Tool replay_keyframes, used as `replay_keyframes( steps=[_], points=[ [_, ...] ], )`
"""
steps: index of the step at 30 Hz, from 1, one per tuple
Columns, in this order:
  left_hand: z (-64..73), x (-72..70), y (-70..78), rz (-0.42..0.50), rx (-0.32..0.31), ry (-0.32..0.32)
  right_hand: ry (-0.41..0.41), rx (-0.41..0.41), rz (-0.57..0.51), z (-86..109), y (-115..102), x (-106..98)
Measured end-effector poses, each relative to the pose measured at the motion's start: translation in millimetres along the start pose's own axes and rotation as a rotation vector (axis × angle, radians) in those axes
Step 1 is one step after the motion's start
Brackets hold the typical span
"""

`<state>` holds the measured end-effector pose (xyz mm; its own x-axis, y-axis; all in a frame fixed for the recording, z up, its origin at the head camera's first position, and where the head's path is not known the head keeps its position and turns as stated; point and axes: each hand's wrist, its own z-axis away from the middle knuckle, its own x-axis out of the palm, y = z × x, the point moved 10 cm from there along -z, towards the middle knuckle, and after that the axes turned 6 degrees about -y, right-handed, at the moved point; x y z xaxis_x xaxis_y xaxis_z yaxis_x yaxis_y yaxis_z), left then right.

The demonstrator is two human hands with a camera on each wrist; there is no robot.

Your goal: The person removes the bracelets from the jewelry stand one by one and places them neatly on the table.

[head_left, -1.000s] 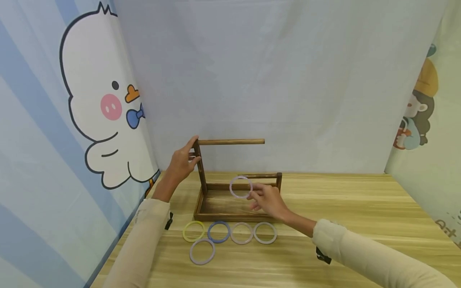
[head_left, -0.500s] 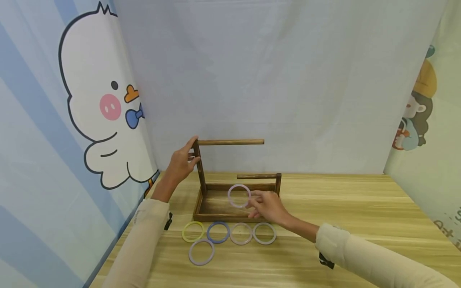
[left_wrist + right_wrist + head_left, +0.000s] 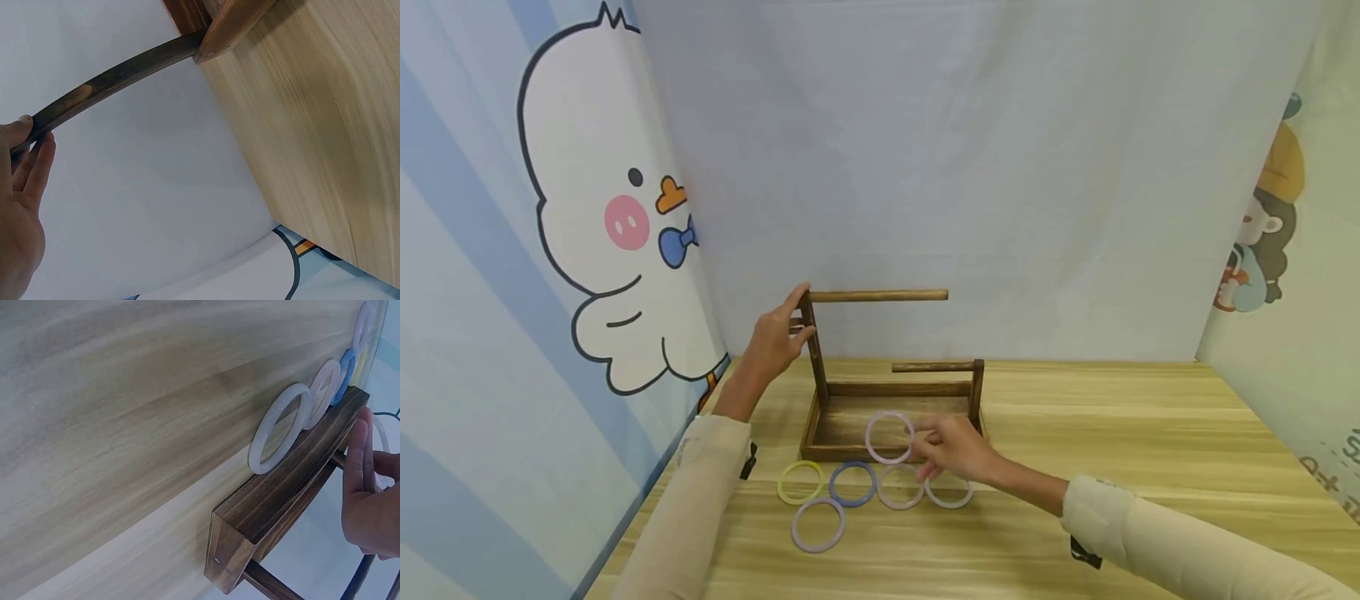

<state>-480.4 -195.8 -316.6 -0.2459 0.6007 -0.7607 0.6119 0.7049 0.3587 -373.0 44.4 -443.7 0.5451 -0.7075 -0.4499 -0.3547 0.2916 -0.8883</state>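
My left hand (image 3: 771, 343) grips the top of the tall upright post (image 3: 87, 92) on the dark wooden bangle stand (image 3: 842, 455). Between thumb and fingertips, my right hand (image 3: 958, 450) pinches a pale lilac bangle (image 3: 890, 413) in front of the stand's tray. In the head view, a yellow bangle (image 3: 797, 502), a blue bangle (image 3: 852, 504), a pale pink bangle (image 3: 901, 507) and a whitish bangle (image 3: 951, 506) lie in a row before the stand. Another lilac bangle (image 3: 817, 550) lies nearer. In the right wrist view, my hand partly hides the held bangle.
A long upper rod (image 3: 880, 296) extends right from the tall post, its right end free. Below it, a shorter rod (image 3: 932, 367) points left from a low post (image 3: 977, 390). The wooden table (image 3: 1112, 442) meets a grey curtain (image 3: 1000, 167) behind.
My right hand has lowered the lilac bangle toward me, from near the short rod to the tray's front edge. My left hand keeps its hold on the post.
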Motion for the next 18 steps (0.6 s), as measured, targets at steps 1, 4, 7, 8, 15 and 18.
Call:
replay_keyframes(
  steps=[1, 4, 7, 8, 15, 18],
  points=[
    [0.0, -0.3, 0.2, 0.001, 0.0, 0.001, -0.006, 0.0, 0.004, 0.4, 0, 1],
    [-0.2, -0.3, -0.4, 0.0, -0.002, -0.002, -0.026, 0.0, 0.022, 2.1, -2, 6],
    [-0.2, 0.2, -1.5, 0.001, -0.008, -0.005, -0.053, 0.006, 0.035, 3.5, -2, 12],
    [-0.1, 0.3, -2.0, 0.001, -0.01, -0.006, -0.067, 0.009, 0.029, 3.9, -2, 14],
    [-0.4, 0.8, -2.8, 0.004, -0.003, -0.003, -0.157, 0.04, 0.039, 6.0, 1, 30],
    [-0.6, 1.2, -3.7, 0.007, -0.007, -0.005, -0.195, 0.04, 0.044, 6.4, 2, 37]
  ],
)
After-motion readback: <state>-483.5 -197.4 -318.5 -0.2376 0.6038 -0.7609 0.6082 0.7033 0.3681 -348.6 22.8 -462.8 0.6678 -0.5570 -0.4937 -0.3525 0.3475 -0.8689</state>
